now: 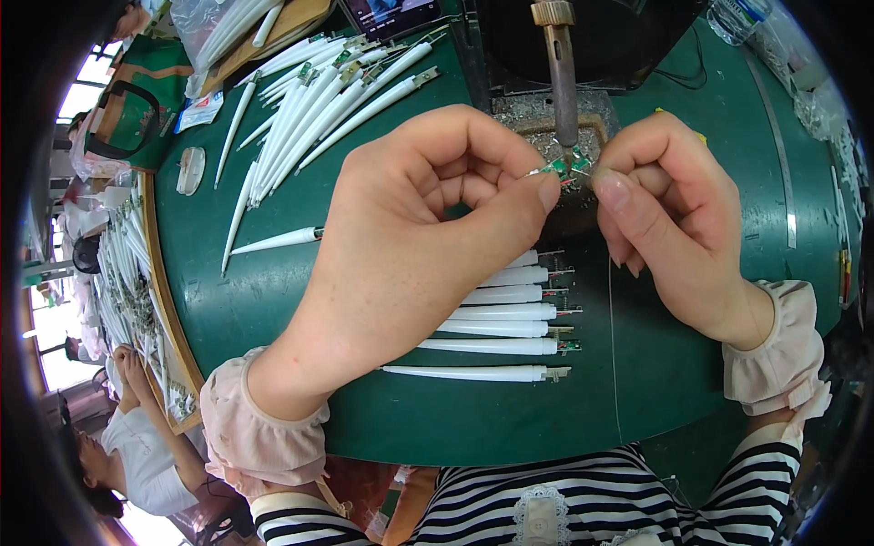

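My left hand (419,218) is closed, with thumb and forefinger pinching a small green circuit board (556,167). Directly above the board, the tip of a fixed upright soldering iron (563,86) points down and seems to touch it. Closed in a pinch to the right, my right hand (669,209) grips a thin solder wire (614,364), whose long end hangs toward the table's near edge. Beneath my left hand lies a row of white tapered sticks (496,346) with small boards at their right ends. My fingers partly hide the board.
A pile of similar white sticks (314,118) lies at the far left, near a phone (391,14). Under the iron sits a solder-spattered tray (596,114). A metal ruler (781,155) lies right, a plastic bottle (736,18) far right. Another person (137,446) sits at left.
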The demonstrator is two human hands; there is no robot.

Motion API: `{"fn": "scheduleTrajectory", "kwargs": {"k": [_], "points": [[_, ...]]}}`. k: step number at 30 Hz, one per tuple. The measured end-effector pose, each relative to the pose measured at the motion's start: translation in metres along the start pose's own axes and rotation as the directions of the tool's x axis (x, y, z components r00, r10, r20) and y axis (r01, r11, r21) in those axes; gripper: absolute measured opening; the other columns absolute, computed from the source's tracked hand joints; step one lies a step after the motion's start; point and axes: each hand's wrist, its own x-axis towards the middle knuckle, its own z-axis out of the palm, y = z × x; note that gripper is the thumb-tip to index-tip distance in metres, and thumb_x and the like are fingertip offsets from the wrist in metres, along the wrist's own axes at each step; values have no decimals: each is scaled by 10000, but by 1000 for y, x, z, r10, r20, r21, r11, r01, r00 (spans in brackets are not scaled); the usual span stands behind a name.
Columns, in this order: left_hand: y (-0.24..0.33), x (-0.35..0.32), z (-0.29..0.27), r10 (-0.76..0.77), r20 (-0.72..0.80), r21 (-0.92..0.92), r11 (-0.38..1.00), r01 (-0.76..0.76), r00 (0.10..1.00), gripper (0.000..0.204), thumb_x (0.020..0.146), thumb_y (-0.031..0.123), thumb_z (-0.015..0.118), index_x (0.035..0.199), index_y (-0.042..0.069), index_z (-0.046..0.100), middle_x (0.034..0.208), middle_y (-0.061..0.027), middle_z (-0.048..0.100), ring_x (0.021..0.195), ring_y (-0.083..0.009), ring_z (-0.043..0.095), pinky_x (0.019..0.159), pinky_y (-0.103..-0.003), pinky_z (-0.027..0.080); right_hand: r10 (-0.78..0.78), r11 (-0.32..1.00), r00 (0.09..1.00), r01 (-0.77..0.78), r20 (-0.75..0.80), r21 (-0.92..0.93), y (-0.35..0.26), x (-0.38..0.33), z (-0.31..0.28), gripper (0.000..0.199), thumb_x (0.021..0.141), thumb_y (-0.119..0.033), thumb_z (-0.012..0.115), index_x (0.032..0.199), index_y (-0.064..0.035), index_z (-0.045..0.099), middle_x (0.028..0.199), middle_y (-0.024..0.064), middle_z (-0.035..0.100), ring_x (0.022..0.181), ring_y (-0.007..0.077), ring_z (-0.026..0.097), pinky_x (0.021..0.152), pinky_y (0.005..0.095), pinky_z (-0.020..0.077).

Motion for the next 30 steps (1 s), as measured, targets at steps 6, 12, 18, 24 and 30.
{"fn": "scheduleTrajectory", "kwargs": {"k": [6, 12, 18, 24, 30], "points": [[0, 0, 1, 6, -7, -34, 999, -6, 1000, 68, 806, 48, 570, 841, 9, 526, 686, -17, 543, 502, -24, 425, 405, -152, 273, -18, 999, 1000, 18, 8, -30, 0, 0, 0, 86, 881, -99, 461, 879, -18, 431, 584, 6, 482, 448, 22, 412, 396, 142, 295], [-1, 1, -6, -100, -12, -46, 994, 99, 995, 83, 808, 92, 569, 830, 22, 530, 684, -20, 548, 498, -33, 432, 396, -157, 276, 11, 1000, 1000, -11, 1, -2, 1, 0, -5, 84, 847, -48, 510, 896, -7, 456, 675, 7, 493, 512, 21, 428, 436, 146, 318], [0, 1, -5, -179, 38, -95, 979, 182, 983, 75, 808, 89, 564, 830, 27, 529, 665, -20, 536, 495, -36, 431, 391, -156, 270, -134, 962, 991, 128, -10, -241, -1, -2, -3, 143, 771, 32, 577, 896, 0, 513, 798, 40, 500, 650, 67, 446, 542, 179, 378], [3, 0, -5, -300, 160, -158, 933, 324, 941, 70, 809, 70, 554, 846, 17, 527, 652, -34, 522, 485, -46, 426, 384, -156, 262, -562, 603, 800, 570, 209, -559, 6, 4, -8, 250, 652, 26, 680, 867, -26, 562, 831, 94, 516, 671, 187, 495, 545, 252, 391], [1, 0, -9, -353, 287, -203, 886, 417, 891, 78, 828, 60, 538, 882, 4, 527, 692, -48, 532, 516, -54, 449, 385, -158, 272, -622, 501, 725, 659, 296, -560, 11, 4, -8, 189, 697, -16, 640, 864, -20, 552, 819, 98, 512, 653, 195, 487, 550, 274, 392]]}}
